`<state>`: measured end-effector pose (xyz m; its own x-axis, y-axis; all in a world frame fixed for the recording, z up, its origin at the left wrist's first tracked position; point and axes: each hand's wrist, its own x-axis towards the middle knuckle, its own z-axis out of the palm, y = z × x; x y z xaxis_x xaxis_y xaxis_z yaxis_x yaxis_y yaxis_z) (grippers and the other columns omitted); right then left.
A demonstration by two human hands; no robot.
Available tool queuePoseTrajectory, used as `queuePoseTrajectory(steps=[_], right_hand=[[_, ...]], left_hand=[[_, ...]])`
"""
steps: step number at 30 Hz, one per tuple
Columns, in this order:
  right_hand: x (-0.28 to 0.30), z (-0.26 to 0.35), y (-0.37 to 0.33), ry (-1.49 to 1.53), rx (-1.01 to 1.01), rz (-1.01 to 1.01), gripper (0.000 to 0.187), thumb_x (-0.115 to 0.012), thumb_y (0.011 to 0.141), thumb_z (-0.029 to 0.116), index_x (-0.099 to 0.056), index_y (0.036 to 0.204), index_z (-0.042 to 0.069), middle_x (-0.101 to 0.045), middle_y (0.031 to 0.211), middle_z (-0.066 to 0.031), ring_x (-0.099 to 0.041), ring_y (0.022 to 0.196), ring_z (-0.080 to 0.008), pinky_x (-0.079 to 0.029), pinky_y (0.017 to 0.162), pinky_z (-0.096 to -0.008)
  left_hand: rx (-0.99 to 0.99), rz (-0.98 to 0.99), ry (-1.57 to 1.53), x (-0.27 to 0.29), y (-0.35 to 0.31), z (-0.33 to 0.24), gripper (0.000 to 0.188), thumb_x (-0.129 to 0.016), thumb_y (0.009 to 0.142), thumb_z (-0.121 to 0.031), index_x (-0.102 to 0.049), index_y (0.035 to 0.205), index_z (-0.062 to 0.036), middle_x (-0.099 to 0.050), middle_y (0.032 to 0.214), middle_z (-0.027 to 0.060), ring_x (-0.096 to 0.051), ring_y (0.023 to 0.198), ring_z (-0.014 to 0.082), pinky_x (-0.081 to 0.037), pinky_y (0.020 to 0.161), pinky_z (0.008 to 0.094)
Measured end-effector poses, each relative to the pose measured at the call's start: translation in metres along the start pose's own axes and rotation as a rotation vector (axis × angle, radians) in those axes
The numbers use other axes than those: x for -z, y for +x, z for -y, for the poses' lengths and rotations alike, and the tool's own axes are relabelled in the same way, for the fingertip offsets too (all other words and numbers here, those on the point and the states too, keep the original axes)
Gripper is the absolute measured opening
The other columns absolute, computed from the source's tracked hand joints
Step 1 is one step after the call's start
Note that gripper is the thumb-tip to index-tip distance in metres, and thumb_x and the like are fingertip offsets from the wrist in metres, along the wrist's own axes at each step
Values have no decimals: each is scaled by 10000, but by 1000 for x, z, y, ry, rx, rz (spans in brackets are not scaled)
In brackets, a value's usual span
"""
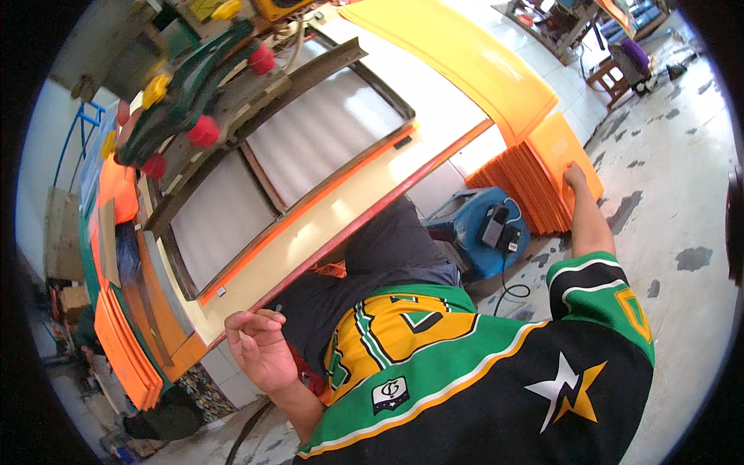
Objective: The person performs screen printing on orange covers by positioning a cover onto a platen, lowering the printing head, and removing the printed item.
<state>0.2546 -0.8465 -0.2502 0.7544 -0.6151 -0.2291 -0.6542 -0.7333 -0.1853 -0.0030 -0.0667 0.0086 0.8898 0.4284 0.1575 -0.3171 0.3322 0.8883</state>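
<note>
My right hand [572, 177] is stretched out to the right, its fingers closed at the top of a tall stack of orange sheets [554, 155]. It seems to grip the uppermost sheet, though its fingertips are partly hidden. My left hand [262, 353] hangs palm up beside the table's near edge, fingers loosely bent, with nothing seen in it. Before me, on a cream-coloured table [318, 236], lies a dark-rimmed frame [283, 211] with two pale mesh panels. Green metal arms [186, 97] with red and yellow knobs stand over its far left side.
A large yellow sheet [465, 46] drapes over the table's right end. Beside the orange stack stands a blue plastic stool [465, 221] with a black adapter [496, 225] and cable on it. More orange sheets [128, 353] hang at the left. A chair [612, 81] stands far right.
</note>
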Motion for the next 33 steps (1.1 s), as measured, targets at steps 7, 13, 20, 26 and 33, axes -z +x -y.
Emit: queuePoseTrajectory(steps=[7,13,20,26,33], right_hand=[[40,53,-43,238,-25,-490,430,-554,801,156,-601,1196,-6,-648,1179,-242,-606,1130,-403,-464,995,-434],[158,208,-153,627,512,-810,268,-569,912,91,-622,1159,0,-676,1110,-172,-665,1018,-261,-537,829,-369],[162,367,-246,521,1180,-341,219,-601,943,177,-665,1090,28,-673,975,-120,-602,784,-191,-489,677,-311],[114,415,-230,529,1190,51,273,-566,984,179,-643,1194,23,-635,1080,-80,-597,1001,-167,-496,865,-326],[114,435,-273,445,1192,11,240,-649,933,186,-703,1136,69,-466,852,-15,-453,751,-125,-396,678,-271]], left_hand=[[-123,-68,99,33,3,-11,431,-627,934,-338,-517,1171,5,-644,835,138,-607,837,250,-478,863,404],[-277,-114,138,88,4,-27,402,-545,992,-300,-499,1248,7,-659,942,125,-607,916,208,-441,874,348],[-446,-448,504,139,40,-29,270,-537,995,-188,-582,1162,19,-666,925,107,-610,826,148,-406,713,282],[-470,-492,692,154,71,-35,236,-587,980,-151,-616,1154,6,-652,1071,82,-645,902,143,-504,807,288],[-505,-599,744,174,71,-25,168,-611,955,-144,-663,990,12,-647,924,53,-602,833,113,-451,759,259]])
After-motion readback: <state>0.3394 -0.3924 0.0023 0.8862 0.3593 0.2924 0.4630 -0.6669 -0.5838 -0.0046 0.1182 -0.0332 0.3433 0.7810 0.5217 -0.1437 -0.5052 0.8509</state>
